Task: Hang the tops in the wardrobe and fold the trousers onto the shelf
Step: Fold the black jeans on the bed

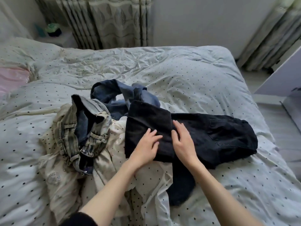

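1. A bed (pixel 187 75) with a pale duvet dotted in black fills the head view; a heap of clothes lies at its centre.
2. Black trousers (pixel 211 132) lie across the bed from the centre toward 3 o'clock, with one end folded back over the middle.
3. The left hand (pixel 146 149) rests flat on the folded part, fingers straight and spread; its grip is open and holds nothing.
4. The right hand (pixel 184 144) lies just beside it at 3 o'clock, fingers straight on the black cloth, grip open, pressing and not clasping.
5. Blue jeans (pixel 117 93) lie crumpled at 12 o'clock from the hands, touching the black trousers.
6. Faded grey jeans (pixel 84 126) sit bunched at 9 o'clock, waistband up.
7. A cream top with dark spots (pixel 104 163) lies under the grey jeans and stretches toward 6 o'clock, under the forearms.
8. Leaf-patterned curtains (pixel 114 22) hang at 12 o'clock beyond the bed.
9. A white panel (pixel 283 75) stands at 3 o'clock; I cannot tell whether it is the wardrobe.
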### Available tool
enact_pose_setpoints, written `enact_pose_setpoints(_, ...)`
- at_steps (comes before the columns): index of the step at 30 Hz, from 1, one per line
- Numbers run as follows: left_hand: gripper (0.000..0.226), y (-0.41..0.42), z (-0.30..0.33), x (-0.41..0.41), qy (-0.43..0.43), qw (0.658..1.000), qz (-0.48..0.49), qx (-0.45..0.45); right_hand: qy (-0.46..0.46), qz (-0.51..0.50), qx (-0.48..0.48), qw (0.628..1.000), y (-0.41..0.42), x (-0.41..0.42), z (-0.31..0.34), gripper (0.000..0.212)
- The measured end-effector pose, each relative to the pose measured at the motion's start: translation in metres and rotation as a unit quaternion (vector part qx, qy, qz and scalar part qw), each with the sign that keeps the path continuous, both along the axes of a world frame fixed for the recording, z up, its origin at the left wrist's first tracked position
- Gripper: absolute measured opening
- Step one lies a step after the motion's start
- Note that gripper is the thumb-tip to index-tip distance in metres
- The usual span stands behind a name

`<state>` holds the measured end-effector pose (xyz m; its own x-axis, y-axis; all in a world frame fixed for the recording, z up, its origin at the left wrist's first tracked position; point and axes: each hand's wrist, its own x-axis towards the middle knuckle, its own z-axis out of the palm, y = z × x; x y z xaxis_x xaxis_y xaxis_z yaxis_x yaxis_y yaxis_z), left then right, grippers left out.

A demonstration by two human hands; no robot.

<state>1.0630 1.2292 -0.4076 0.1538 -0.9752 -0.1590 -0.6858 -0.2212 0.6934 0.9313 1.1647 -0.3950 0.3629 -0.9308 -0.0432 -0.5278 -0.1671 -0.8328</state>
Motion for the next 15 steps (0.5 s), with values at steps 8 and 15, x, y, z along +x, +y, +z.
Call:
enact_pose_setpoints(8,0.054,0.004,-0.012,0.036,0.066,0.918,0.386,0.053,0.337,0.272,-0.121,0.893,-0.015,-0.004,-0.079,0.059)
enact_pose_setpoints(15,0.056,-0.004,0.016,0.017,0.119,0.881,0.455,0.053,0.244,0.323,-0.083,0.911,-0.036,-0.029,-0.065,0.058)
